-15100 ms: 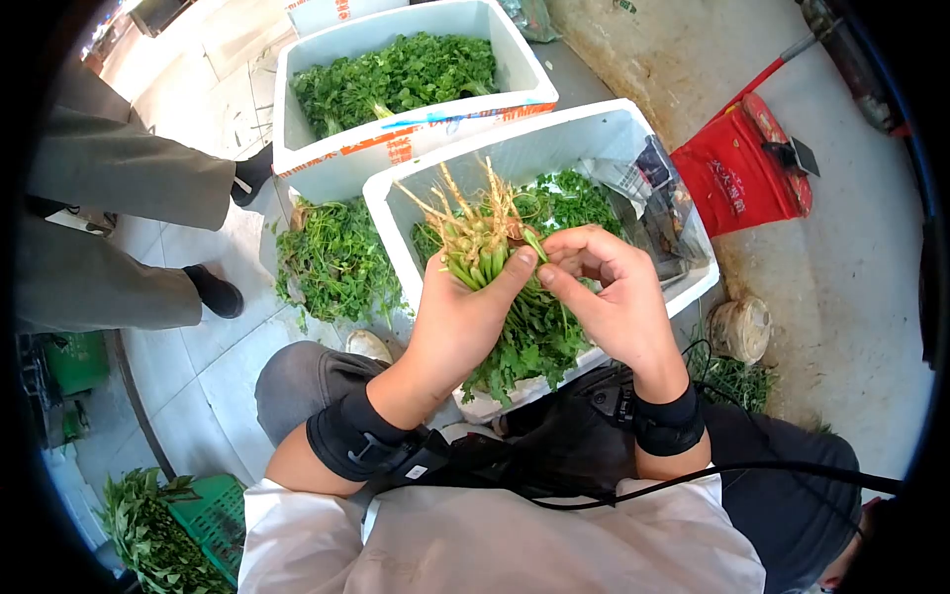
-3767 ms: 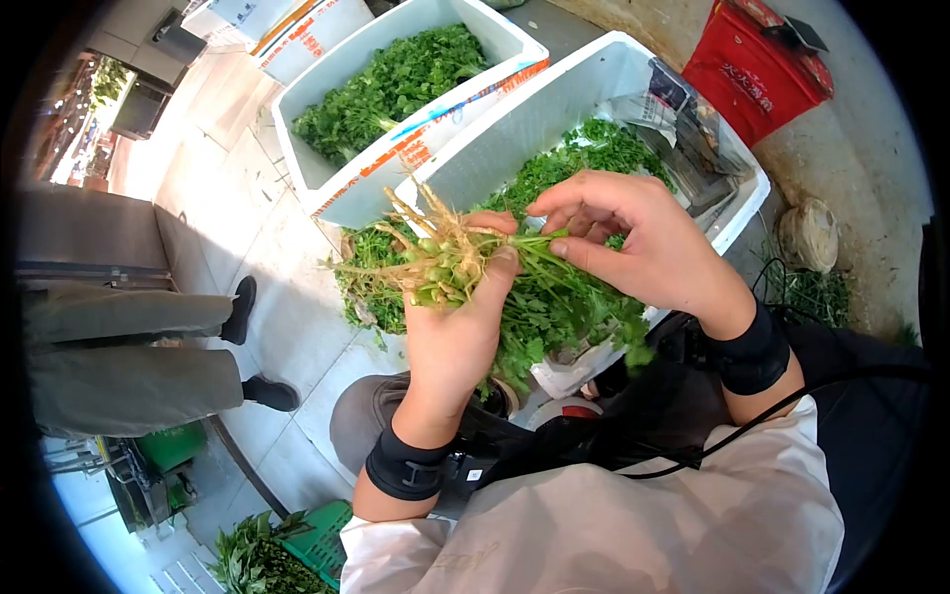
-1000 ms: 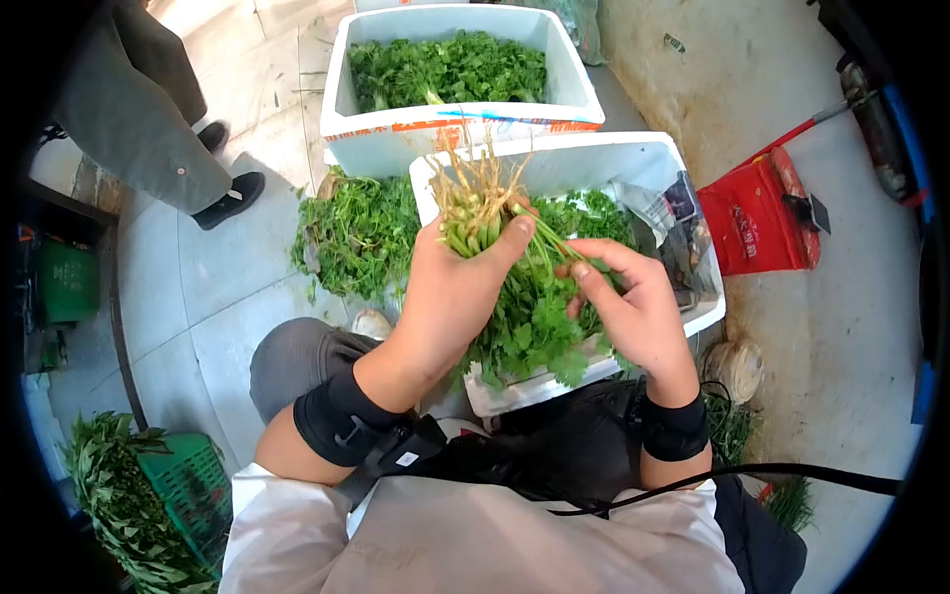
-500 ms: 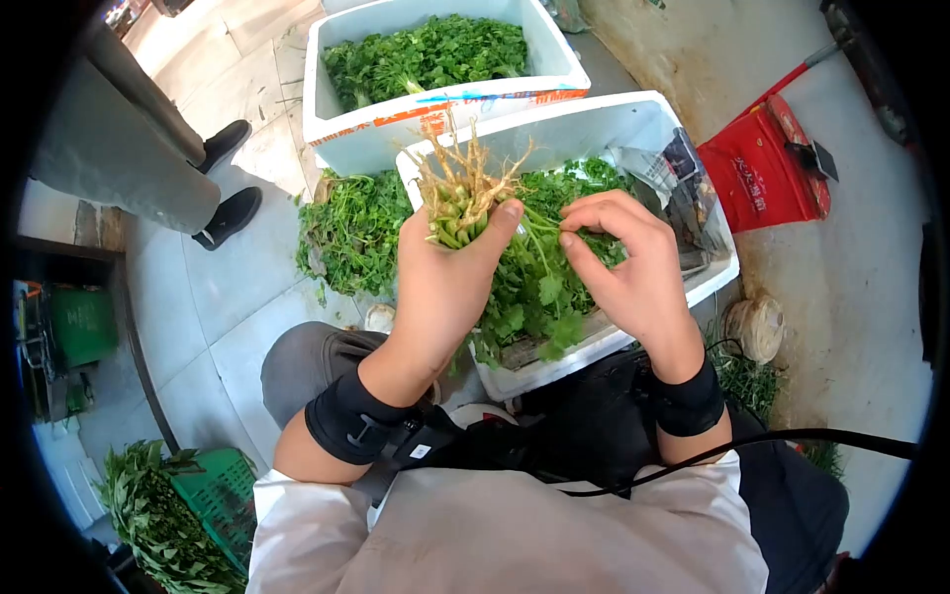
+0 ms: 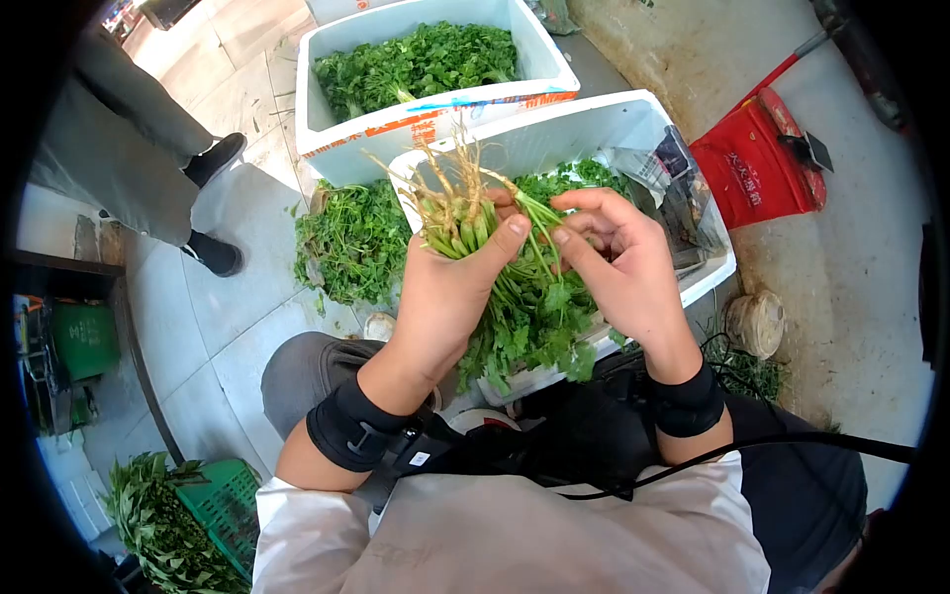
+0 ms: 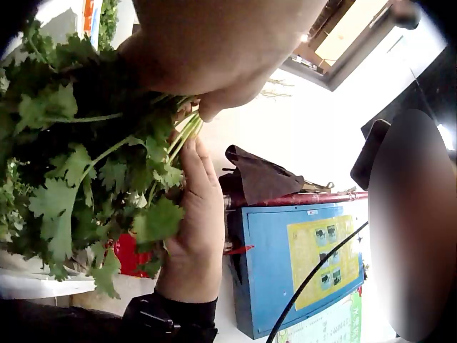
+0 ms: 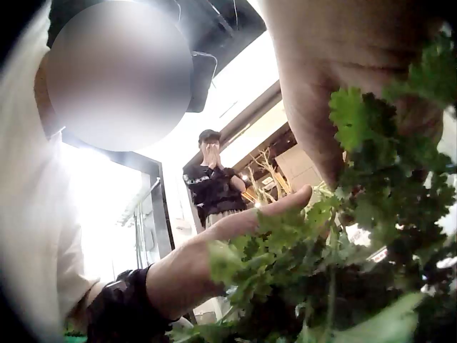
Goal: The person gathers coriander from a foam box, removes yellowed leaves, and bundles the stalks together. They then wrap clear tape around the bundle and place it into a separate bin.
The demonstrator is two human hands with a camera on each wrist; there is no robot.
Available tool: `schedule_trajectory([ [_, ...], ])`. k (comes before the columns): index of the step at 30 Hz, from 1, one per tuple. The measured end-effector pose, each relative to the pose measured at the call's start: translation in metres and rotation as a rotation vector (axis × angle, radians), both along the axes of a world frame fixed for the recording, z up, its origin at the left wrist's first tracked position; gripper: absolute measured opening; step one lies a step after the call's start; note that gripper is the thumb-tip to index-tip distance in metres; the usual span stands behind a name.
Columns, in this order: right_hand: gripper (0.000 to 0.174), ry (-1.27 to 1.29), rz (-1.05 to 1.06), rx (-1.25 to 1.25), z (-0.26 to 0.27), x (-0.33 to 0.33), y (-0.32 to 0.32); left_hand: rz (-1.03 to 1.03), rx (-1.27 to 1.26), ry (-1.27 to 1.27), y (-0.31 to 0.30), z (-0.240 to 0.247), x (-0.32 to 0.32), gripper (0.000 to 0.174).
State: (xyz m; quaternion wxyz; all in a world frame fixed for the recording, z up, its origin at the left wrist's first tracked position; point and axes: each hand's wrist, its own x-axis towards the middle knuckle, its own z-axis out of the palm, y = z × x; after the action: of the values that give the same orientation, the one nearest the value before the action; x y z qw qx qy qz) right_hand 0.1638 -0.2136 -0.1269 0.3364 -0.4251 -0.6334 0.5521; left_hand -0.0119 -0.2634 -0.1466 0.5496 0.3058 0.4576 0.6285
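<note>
A bunch of coriander is gripped round its stems by my left hand, pale roots pointing up and leaves hanging below. My right hand pinches a few green stems at the bunch's right side, close to the left fingertips. In the left wrist view the leaves fill the left side, and the right hand reaches up to the thin stems. Leaves partly cover the right wrist view, where the left thumb stands near the roots.
Beneath the hands is a white foam box with loose greens and newspaper. Another foam box of greens stands behind it. A heap of greens lies on the floor, left. A red bag is at right; a person's legs stand at left.
The right hand was lower among the leaves, then drew stems out to the right; now it is back near the left hand with stems pinched. The left hand keeps its grip on the coriander.
</note>
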Motion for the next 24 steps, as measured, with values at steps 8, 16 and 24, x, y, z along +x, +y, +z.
schedule_trajectory([
  [8, 0.021, 0.054, 0.06, 0.133, -0.001, -0.014, -0.01, -0.058, 0.02, -0.076, -0.001, 0.001, 0.001, 0.027],
  [16, 0.045, -0.091, 0.128, 0.517, -0.009, -0.016, -0.011, 0.004, -0.037, -0.212, 0.0, 0.004, -0.008, 0.018],
  [24, 0.045, -0.191, 0.047, 0.63, -0.005, -0.011, -0.015, -0.055, 0.141, -0.322, 0.001, -0.001, -0.006, 0.013],
])
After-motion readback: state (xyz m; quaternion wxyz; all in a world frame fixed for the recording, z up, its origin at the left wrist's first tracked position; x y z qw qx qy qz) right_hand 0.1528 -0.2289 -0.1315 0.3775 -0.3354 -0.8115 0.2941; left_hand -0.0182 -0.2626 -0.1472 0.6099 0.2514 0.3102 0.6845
